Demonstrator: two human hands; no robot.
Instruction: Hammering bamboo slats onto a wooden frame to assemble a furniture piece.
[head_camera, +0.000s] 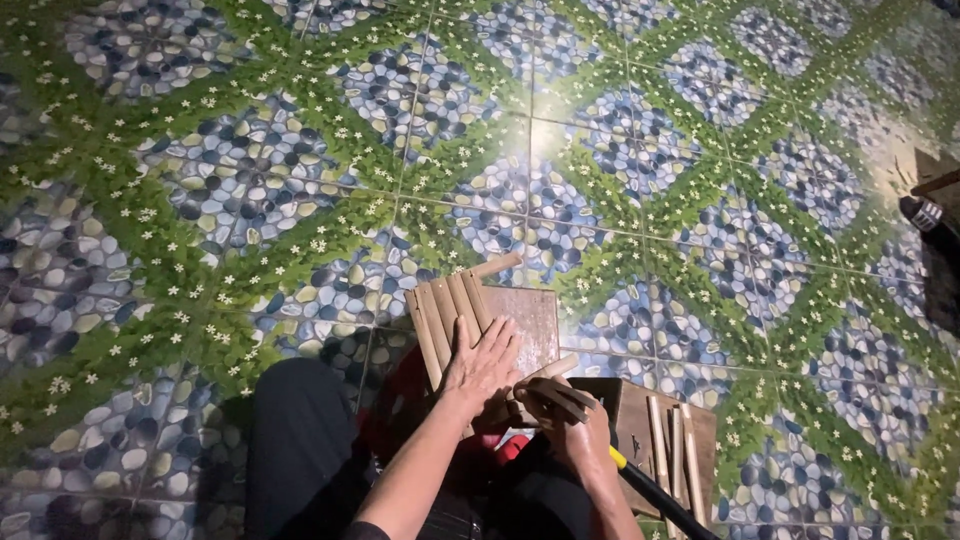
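Left hand: the left hand (485, 365) lies flat, fingers spread, pressing on a fan of bamboo slats (450, 315); it is a pinning hold, not a closed grasp.
Right hand: the right hand (570, 425) is curled shut around a short bundle of dark sticks (555, 395), which juts out toward the wooden block (525, 325); a dark handle with a yellow band (640, 480) runs down and away from under this wrist, and whether the hand also holds it cannot be told.
Slats: several pale strips side by side, resting against the near-left edge of the block and leaning up past it; one loose stick (497, 265) lies across the block's far corner.
Block: brown, squarish, standing on the tiled floor (250, 170) just ahead of the person's knees.
Spare stock: a second wooden board (640, 420) sits just right of the block, with more pale slats (675, 445) lying on it.
Surroundings: a red object (400, 400) shows near the block's near side, partly hidden by the arms; a dark object (925, 215) lies well to the right of the block.
Step in hand: judged to be steadying the slats on the block while the other hand brings pieces in.
Next move calls for: steady downward pressure on the fan, and clearance for the pressing fingers.
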